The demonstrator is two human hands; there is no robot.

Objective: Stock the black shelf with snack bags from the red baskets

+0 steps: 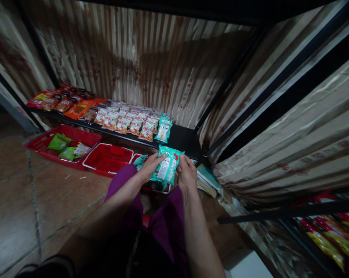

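**Teal packets held in both hands, in front of the low shelf**

I hold a small stack of teal packets (pixel 166 166) in front of me, above my knees and just near of the black shelf (pixel 183 139). The packets are soft plastic, teal with a white panel down the front and a touch of red at the top corner. They stand nearly upright and lean a little to the right.

My left hand (pixel 150 166) is closed around the stack's left edge, with the thumb lying across the front near the top. My right hand (pixel 187 173) grips the right edge, fingers curled behind and thumb in front. Both hands are grasping.

On the shelf, a pile of the same teal bags (pixel 164 129) sits at the right end, beside rows of red-and-white bags (pixel 128 121). Orange bags (pixel 78 109) lie farther left. On the tiled floor to my left stand an empty red basket (pixel 107 158) and a far basket (pixel 44 143) holding green bags (pixel 58 141).
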